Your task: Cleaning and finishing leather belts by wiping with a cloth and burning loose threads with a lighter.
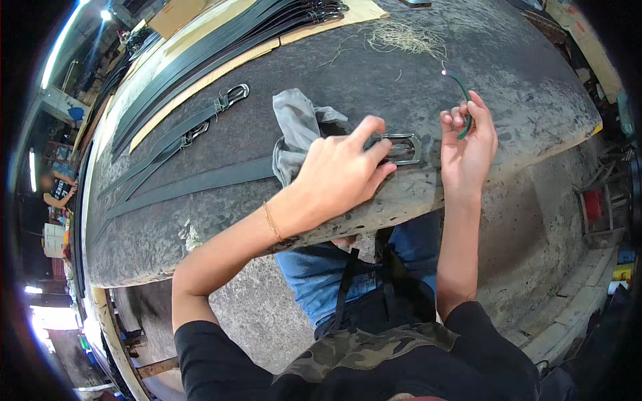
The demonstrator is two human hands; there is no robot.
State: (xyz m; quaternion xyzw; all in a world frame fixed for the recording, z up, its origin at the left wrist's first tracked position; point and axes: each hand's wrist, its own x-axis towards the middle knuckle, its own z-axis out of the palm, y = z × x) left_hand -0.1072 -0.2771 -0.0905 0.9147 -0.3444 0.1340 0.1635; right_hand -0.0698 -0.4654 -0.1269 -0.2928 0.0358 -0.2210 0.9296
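Observation:
My left hand (341, 164) grips a black belt (194, 185) close to its metal buckle (409, 148), with fingers bent over the strap end. A crumpled grey cloth (295, 123) lies across the strap, beside and partly behind that hand. The strap runs off to the left along the dark worktable (241, 140). Raised over the table's right part, my right hand (471, 144) pinches a curved green piece of what looks like mosquito coil (464, 100). Its upper tip glows pinkish white and points away from the fingers, apart from the belt.
Two more buckled belts (170, 137) lie left of the cloth. Beyond them a thick row of belts (234, 47) rests on cardboard. Loose pale threads (404, 39) are heaped at the far side. The table's rounded front edge is close to my body. Another person (60, 190) is far left.

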